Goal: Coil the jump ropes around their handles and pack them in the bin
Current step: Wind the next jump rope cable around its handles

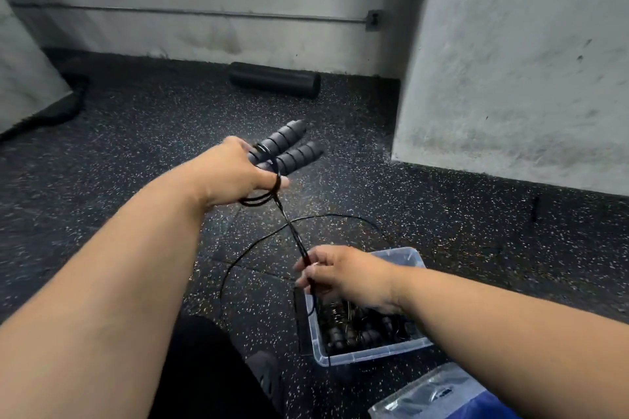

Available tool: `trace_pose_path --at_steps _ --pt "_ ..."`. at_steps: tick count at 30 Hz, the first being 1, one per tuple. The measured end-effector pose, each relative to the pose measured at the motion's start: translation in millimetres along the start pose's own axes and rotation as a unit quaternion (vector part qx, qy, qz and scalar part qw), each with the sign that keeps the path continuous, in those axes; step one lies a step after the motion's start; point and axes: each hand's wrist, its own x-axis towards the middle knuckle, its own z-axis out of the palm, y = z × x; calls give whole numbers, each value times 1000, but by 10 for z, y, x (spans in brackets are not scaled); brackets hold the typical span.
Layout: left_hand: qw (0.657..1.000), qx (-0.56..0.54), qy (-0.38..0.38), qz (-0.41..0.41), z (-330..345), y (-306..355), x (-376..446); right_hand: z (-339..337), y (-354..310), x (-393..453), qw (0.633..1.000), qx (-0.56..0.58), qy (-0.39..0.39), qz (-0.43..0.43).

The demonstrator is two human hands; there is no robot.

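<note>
The left hand (pixel 238 170) is gripping the two ridged grey foam handles (pixel 289 146) of a thin black jump rope (pixel 289 228), held side by side and pointing away, with a few loops of cord already lying around the handles' near ends and the fingers. The right hand (pixel 335 274) is pinching the doubled cord lower down, just above the clear plastic bin (pixel 367 355), and is drawing it taut between the two hands. Judging by the long slack loop trailing over the speckled black rubber floor (pixel 136 133), most of this rope is waiting to be wound, so the coil looks only begun. Inside the bin, dark handles and cords of other ropes are already lying packed, though how many cannot be told. The grey concrete wall (pixel 510 61) is standing well to the right, and the black foam roller (pixel 275 80) is lying far off by the back wall, leaving open floor for swinging the cord.
</note>
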Motion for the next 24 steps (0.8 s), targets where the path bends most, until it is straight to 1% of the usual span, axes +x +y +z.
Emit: trace_pose_path --at_steps 1,3,6,10,13,15,19,22,24 --pt "1000 16 8 -25 8 -70 38 152 18 14 999 27 -23 5" --pt "1000 22 6 -10 66 -125 113 367 24 44 997 55 -56 7" --pt "999 3 38 16 132 -99 160 440 -74 68 994 85 -66 -12" --pt "994 -12 111 15 174 -108 166 415 -221 44 979 185 -89 -10" --pt "990 -17 138 14 178 -117 170 386 -306 9 979 184 -90 -20" --pt "989 -16 143 22 180 -118 161 315 -366 -33 987 144 -56 -33" --pt "987 -22 152 36 187 -109 136 -7 -492 -137 996 36 58 -57" --pt "984 -44 168 44 182 -89 130 -301 -604 -228 992 25 103 -69" --pt "982 -54 178 43 196 -74 140 -452 -682 -297 991 47 102 -78"
